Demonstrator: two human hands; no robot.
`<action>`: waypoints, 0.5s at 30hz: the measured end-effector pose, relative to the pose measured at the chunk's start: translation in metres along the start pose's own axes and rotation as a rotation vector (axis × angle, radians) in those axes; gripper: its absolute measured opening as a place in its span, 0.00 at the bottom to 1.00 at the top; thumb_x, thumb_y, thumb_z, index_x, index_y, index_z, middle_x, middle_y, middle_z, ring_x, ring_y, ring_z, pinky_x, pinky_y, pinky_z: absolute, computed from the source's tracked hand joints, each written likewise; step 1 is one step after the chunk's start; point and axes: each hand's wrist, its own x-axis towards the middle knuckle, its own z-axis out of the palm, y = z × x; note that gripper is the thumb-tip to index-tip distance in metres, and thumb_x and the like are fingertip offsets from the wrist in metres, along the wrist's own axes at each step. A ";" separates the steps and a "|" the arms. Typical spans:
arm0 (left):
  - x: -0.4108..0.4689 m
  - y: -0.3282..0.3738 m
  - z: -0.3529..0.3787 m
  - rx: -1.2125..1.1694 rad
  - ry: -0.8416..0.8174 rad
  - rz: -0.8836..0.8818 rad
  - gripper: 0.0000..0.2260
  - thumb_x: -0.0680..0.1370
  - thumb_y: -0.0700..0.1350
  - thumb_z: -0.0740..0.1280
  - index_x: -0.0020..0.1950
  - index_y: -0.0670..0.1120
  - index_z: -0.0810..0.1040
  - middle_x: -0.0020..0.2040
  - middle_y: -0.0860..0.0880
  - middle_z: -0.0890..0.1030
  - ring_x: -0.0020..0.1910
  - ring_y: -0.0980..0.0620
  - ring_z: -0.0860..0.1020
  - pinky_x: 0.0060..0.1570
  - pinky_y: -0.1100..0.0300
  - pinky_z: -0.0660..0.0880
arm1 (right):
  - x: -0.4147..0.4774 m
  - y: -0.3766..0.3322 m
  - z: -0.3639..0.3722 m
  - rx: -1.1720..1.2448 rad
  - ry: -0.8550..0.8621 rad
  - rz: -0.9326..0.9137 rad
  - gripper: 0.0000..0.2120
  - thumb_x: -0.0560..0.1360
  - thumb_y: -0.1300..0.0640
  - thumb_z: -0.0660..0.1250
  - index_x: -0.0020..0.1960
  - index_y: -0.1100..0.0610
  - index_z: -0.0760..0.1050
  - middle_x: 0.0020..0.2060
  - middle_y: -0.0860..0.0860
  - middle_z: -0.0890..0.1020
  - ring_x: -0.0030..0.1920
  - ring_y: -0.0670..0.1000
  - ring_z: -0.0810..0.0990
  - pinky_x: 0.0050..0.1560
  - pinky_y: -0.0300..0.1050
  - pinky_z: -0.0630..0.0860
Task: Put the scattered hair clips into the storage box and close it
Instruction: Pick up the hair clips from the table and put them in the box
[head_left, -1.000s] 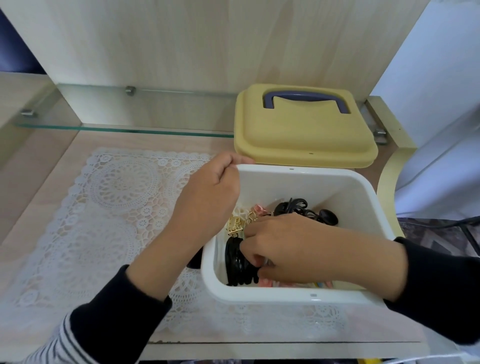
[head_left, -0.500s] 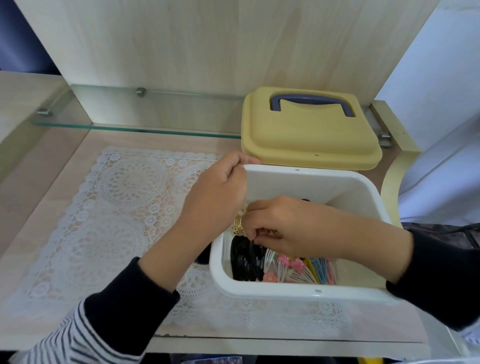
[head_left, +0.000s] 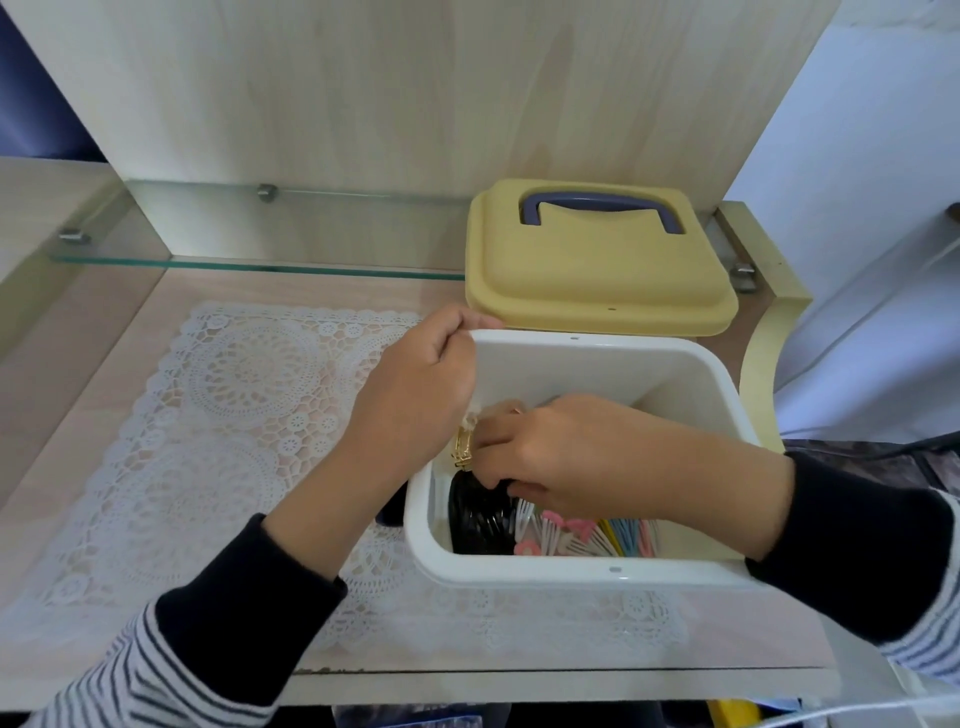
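Gathering seems nearly done: hair clips (head_left: 597, 535) lie in the storage box (head_left: 571, 576); your left hand (head_left: 415, 400) grips its rim, your right hand (head_left: 566, 457) curls among them, grasp unclear; the lid (head_left: 597, 283) lies behind it.

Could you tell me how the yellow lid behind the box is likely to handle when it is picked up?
The yellow lid looks like moulded plastic, so it is probably stiff and fairly light. Its grey-blue handle should give a secure hold. Its broad, flat shape makes rolling unlikely.
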 end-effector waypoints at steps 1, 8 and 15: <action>0.000 0.000 0.000 -0.001 0.001 0.004 0.15 0.81 0.45 0.54 0.47 0.58 0.78 0.44 0.44 0.81 0.44 0.43 0.78 0.46 0.43 0.76 | -0.003 0.001 -0.003 -0.018 0.015 0.012 0.04 0.73 0.60 0.67 0.46 0.53 0.75 0.46 0.48 0.78 0.37 0.51 0.76 0.29 0.49 0.75; 0.001 -0.004 0.000 -0.029 -0.007 0.017 0.15 0.82 0.45 0.54 0.50 0.58 0.79 0.41 0.48 0.81 0.40 0.45 0.77 0.38 0.53 0.72 | -0.032 0.014 -0.029 0.237 0.218 0.253 0.07 0.76 0.51 0.62 0.49 0.50 0.78 0.45 0.41 0.80 0.44 0.42 0.77 0.44 0.45 0.76; -0.001 0.000 -0.001 -0.290 0.102 -0.057 0.13 0.80 0.41 0.58 0.49 0.55 0.80 0.42 0.57 0.82 0.38 0.58 0.77 0.36 0.64 0.74 | -0.080 0.017 -0.023 0.605 0.777 0.653 0.05 0.77 0.61 0.66 0.49 0.57 0.80 0.45 0.45 0.83 0.49 0.43 0.81 0.51 0.32 0.75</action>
